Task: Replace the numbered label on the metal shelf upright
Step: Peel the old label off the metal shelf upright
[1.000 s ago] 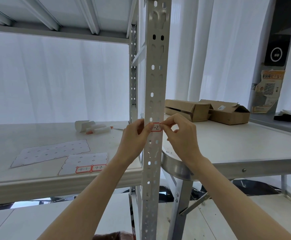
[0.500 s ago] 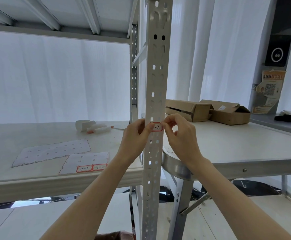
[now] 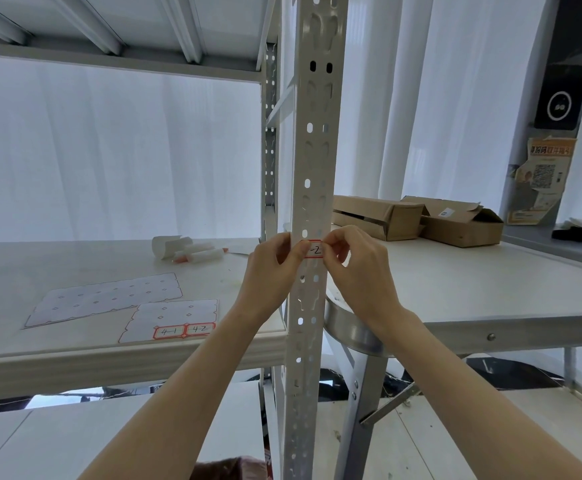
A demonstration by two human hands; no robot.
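Note:
A perforated white metal upright (image 3: 312, 161) runs vertically through the middle of the view. A small red-bordered label (image 3: 315, 250) with a handwritten "-2" showing lies on its front face at shelf height. My left hand (image 3: 269, 271) presses the label's left end with the thumb, covering part of the writing. My right hand (image 3: 362, 268) pinches the label's right edge between thumb and forefinger. On the shelf to the left lies a label sheet (image 3: 173, 318) holding two red-bordered labels marked "4-1" and "4-2".
A second, used backing sheet (image 3: 106, 297) lies beside the label sheet. A paper roll and white markers (image 3: 192, 252) sit further back on the shelf board (image 3: 75, 355). Two open cardboard boxes (image 3: 417, 220) rest on the table (image 3: 490, 289) to the right. Curtains hang behind.
Both hands stay on the label at the upright. The right fingers have closed in a little on the label's right edge; nothing else has moved.

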